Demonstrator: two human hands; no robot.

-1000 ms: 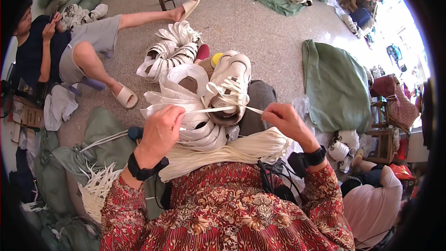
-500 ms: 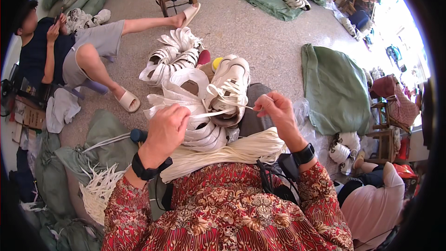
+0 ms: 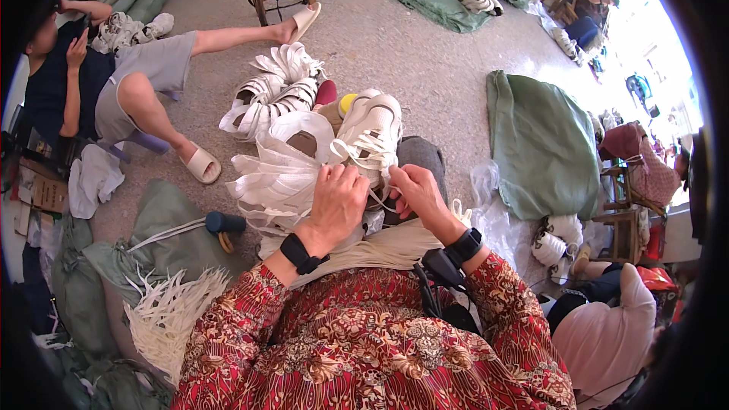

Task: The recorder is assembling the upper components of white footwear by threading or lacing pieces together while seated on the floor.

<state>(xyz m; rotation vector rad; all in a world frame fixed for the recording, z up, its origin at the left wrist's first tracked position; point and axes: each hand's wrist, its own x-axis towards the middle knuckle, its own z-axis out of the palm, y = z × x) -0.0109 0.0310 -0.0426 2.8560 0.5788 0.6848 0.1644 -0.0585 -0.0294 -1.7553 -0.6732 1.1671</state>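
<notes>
A white lace-up shoe (image 3: 378, 118) rests in front of me, its heel opening toward me. Its white shoelace (image 3: 370, 144) runs loosely across the tongue. Close to the heel, my left hand (image 3: 336, 201) is closed, fingers curled down over the lace; its fingertips are partly hidden. Just right of it, my right hand (image 3: 419, 196) pinches the lace between thumb and fingers. A stack of white shoe uppers (image 3: 266, 171) fans out left of the shoe. Across my lap lies a bundle of cream laces (image 3: 380, 247), below both hands.
More nested uppers (image 3: 277, 102) sit farther ahead. Green cloth (image 3: 539, 140) lies on the right, with clear plastic (image 3: 490, 190) beside it. A dark blue cylinder (image 3: 225, 222) and loose laces (image 3: 171, 319) are at left. A seated person (image 3: 140, 91) stretches a leg across the far left.
My hands have come together from wide apart, where a lace was stretched between them. Both are now close to the shoe's heel. The seated person at left has raised an arm.
</notes>
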